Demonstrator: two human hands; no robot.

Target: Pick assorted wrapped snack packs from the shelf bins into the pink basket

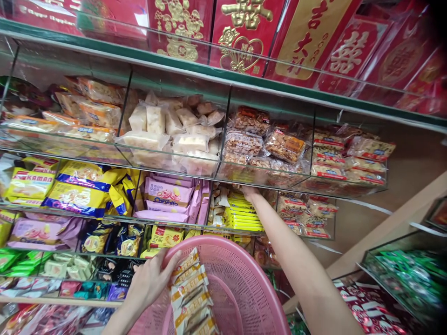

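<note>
A pink plastic basket [260,284] is at the bottom centre, tilted toward the shelves. My left hand [152,274] grips its left rim, the thumb over the edge. Inside the basket, beside that thumb, lies a row of white and gold wrapped snacks [192,298]. My right hand [247,190] reaches into a shelf bin under the upper glass shelf, above a stack of yellow packets [242,211]. Its fingers are mostly hidden by the bin front and shelf edge, so whether they hold anything does not show.
Clear-fronted bins hold white wrapped blocks [155,118], nut bars [286,142] and purple packets [167,193]. Red packets with gold print [240,32] line the shelf above. At the right, a slanted wooden beam [384,228] stands near a bin of green sweets [412,274].
</note>
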